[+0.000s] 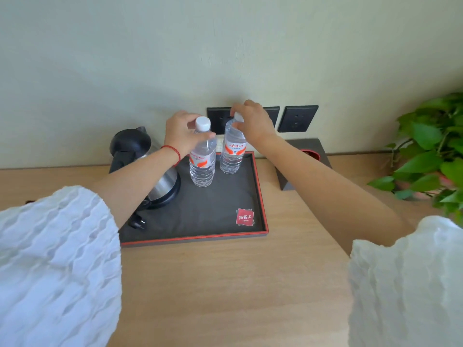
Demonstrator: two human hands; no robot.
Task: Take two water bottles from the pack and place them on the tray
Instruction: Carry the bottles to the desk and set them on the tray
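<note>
The kettle [147, 166] at the 9 o'clock side of the tray [260, 196] is partly hidden by the left forearm; its plug [137, 222] is seen on the tray floor at 7 o'clock; one wall socket [218, 118] is largely masked by hands and bottles; the second socket [297, 118] is seen in full; the plant [431, 151] is cut off by the frame at 3 o'clock; the contents of the dark box [304, 159] cannot be made out.

Both bottles are found upright on the tray's far end, at about 12 o'clock, just beside each other; whether they touch cannot be told. The left bottle [202, 159] is held at neck and shoulder by the left hand [181, 135], the grip closed around it from 9 o'clock, the white cap left exposed. The right bottle [233, 150] is pinched at the cap by the right hand [253, 121], fingers curled from above, the cap mostly covered. Both forearms are extended forward over the bench [225, 284]; a red cord [172, 151] is worn on the left wrist; white sleeves fill the lower corners.
</note>
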